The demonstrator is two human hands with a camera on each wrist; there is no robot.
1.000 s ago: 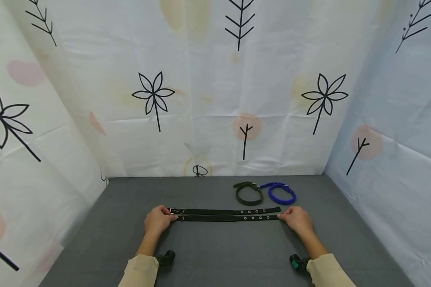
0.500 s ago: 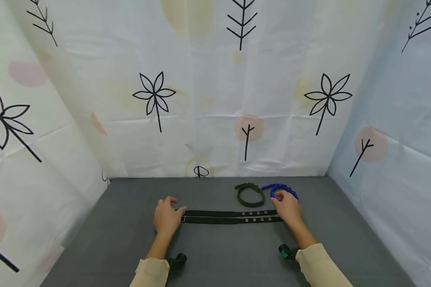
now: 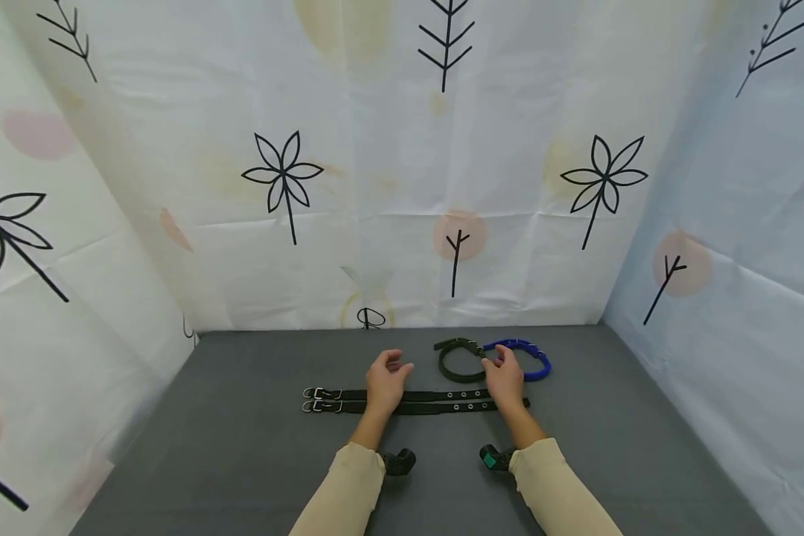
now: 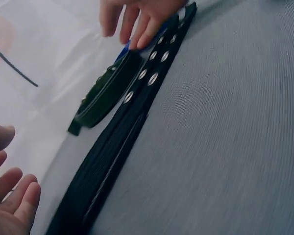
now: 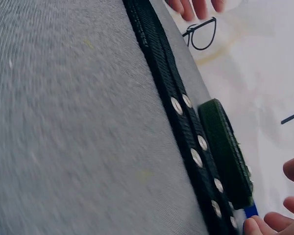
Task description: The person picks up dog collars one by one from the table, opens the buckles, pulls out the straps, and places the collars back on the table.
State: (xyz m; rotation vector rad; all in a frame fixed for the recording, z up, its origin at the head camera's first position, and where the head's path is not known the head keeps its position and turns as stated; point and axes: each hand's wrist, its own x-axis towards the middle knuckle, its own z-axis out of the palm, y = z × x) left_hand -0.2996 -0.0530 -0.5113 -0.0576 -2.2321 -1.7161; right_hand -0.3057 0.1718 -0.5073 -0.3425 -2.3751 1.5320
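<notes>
Two black collars lie flat and parallel on the grey table, the far one (image 3: 435, 396) just behind the near one (image 3: 435, 409). Their silver buckles (image 3: 318, 406) are at the left, their metal eyelets at the right. My left hand (image 3: 385, 380) hovers over their middle with fingers apart, holding nothing. Over the eyelet end, my right hand (image 3: 505, 380) reaches between a looped dark green collar (image 3: 461, 378) and a looped blue collar (image 3: 543, 370), hiding part of both. In the left wrist view its fingertips are right at the green collar (image 4: 110, 93); its fingers look relaxed, not curled round anything.
A white cloth (image 3: 375, 260) printed with plants and flowers hangs behind the grey table (image 3: 254, 461) and along both sides. Each wrist wears a dark camera mount, one at the left cuff (image 3: 399, 462) and another at the right cuff (image 3: 496, 458).
My left hand has let go of the black collars' buckle end and moved right. My right hand has left the strap tips and moved left past the blue collar to the green one.
</notes>
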